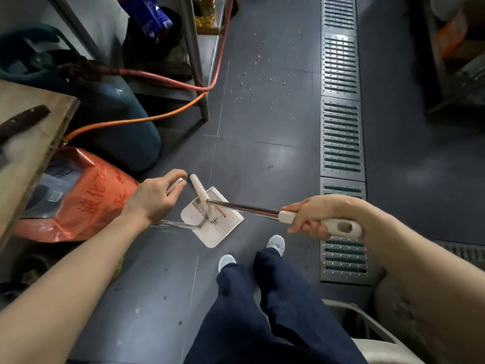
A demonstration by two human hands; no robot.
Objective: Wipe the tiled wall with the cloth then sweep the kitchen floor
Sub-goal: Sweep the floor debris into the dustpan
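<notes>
Two hands were busy over the dark kitchen floor (pixel 275 158), each on its own long handle. His right hand (pixel 319 218) was wrapped tight round a cream grip with a hang-hole, a thin metal shaft running from it down towards the pale dustpan (pixel 214 223) lying flat by his feet; I took that for the broom, though its head was hidden behind the pan and I could not make it out. His left hand (pixel 154 197) had its fingers curled round the top end of a second cream handle (pixel 200 191), the one rising from the pan, held so, I judged, to steady the pan while the two tools were pulled apart or lined up. White crumbs (pixel 258 74) lay scattered further up the floor, well apart from the pan, beside the metal drain grating (pixel 341 137), so sweeping proper looked not yet begun. No cloth and no tiled wall showed from where I stood. An orange hose (pixel 147 118) trailed past a blue gas cylinder (pixel 123 122)
</notes>
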